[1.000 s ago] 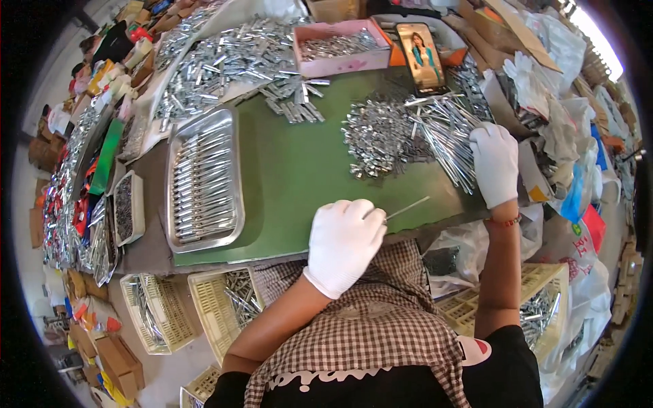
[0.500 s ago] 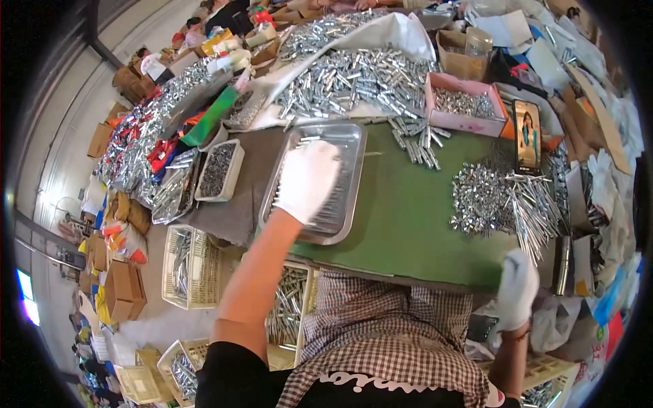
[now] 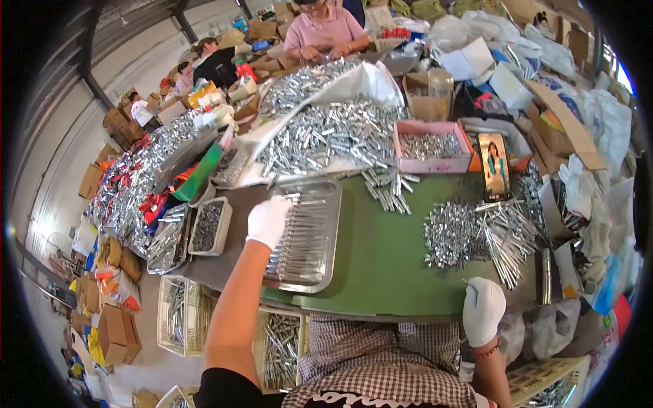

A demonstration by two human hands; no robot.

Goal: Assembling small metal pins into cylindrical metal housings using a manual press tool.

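Observation:
My left hand (image 3: pixel 269 221), in a white glove, is at the left rim of a shallow metal tray (image 3: pixel 328 268). Its fingers are curled beside a row of slim silvery metal rods (image 3: pixel 303 238) lying side by side in the tray; whatever they grip is hidden. My right hand (image 3: pixel 484 309), also gloved in white, is closed near the front edge of the green tabletop (image 3: pixel 381 262). A tiny bit shows at its fingertips, too small to name. Beyond it lie a pile of small shiny metal parts (image 3: pixel 449 234) and a bundle of long thin rods (image 3: pixel 507 248).
A heap of metal tubes (image 3: pixel 333 136) covers the back of the table. A pink box (image 3: pixel 434 163) of small parts and a propped phone (image 3: pixel 494 166) stand right of it. Left of the tray sits a white tub (image 3: pixel 210 228) of dark pieces. A person (image 3: pixel 326 30) sits across.
The whole view has tilted up, showing more of the far side. My left hand has shifted from over the tray's middle to its left side. My right hand stays closed near the table edge.

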